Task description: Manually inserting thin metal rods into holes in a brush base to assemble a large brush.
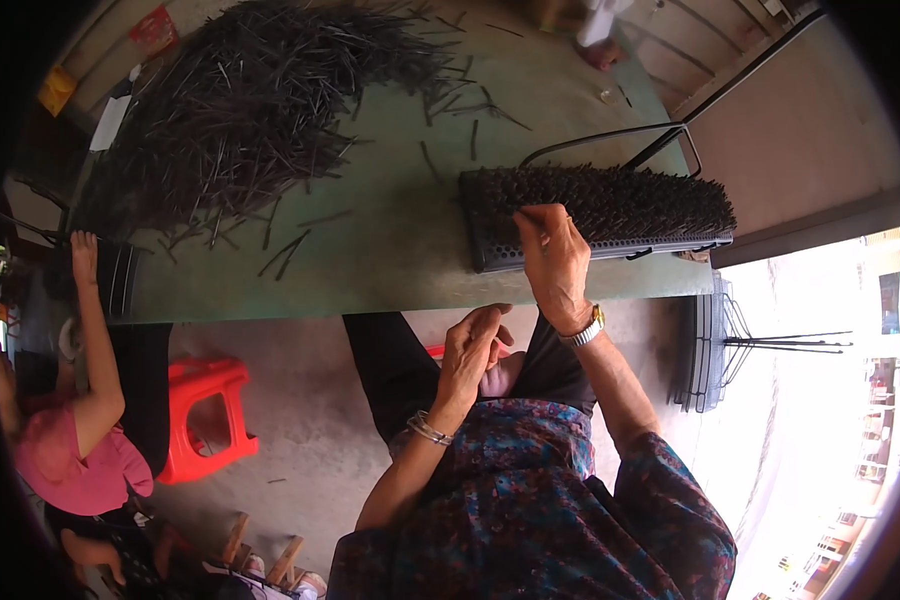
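Note:
A long dark perforated rack [490,262], packed with rows of short dark strips [610,198] standing upright, lies at the right of the table. Over its left end is my right hand [556,268], thumb and fingers pinched close together; whatever is between the fingertips is too small to make out. My left hand [467,352] hovers above my lap, just off the table's near edge, its fingers curled in. What it holds, if anything, is hidden by the fingers. A big heap of thin dark strips [240,110] covers the far left of the table.
The green table [390,260] has loose strips scattered across it. A wire handle [610,132] arches behind the rack. At left, another person [80,440] in pink reaches to a dark rack [120,280], near a red stool [205,420]. A wire rack [705,350] stands right of my legs.

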`<state>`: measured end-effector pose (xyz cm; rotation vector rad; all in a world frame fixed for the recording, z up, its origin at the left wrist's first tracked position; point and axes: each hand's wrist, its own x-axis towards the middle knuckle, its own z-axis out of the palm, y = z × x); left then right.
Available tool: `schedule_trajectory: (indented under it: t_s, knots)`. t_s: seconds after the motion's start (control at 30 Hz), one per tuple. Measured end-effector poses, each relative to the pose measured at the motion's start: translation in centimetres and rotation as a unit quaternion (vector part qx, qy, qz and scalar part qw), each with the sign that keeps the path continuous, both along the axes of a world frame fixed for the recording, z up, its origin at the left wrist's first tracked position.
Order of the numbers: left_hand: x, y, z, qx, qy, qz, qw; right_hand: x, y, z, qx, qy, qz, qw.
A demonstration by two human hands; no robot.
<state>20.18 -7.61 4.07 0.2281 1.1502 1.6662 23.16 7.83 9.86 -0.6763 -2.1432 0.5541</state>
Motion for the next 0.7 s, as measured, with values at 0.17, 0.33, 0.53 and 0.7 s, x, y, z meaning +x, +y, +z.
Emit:
schedule_trajectory:
  t_s: [0.17, 0.33, 0.53, 0.7]
  knots:
    - [-0.4, -0.5, -0.6, -0.014, 0.003, 0.001, 1.0, -0.3, 0.0, -0.3, 0.009, 0.003, 0.019, 1.0]
    - [-1.2, -0.8, -0.7, -0.024, 0.018, 0.004, 1.0, -0.9, 0.0, -0.3, 0.063, -0.041, 0.016, 0.997]
    - [-4.3, -1.7, -1.0, -0.057, 0.101, 0.045, 0.992, -1.1, 0.1, 0.5, 0.137, -0.105, 0.02, 0.985]
    - [-10.8, -1.7, -3.5, -0.166, 0.435, 0.183, 0.866, -1.2, 0.8, 0.7, 0.185, -0.128, 0.02, 0.974]
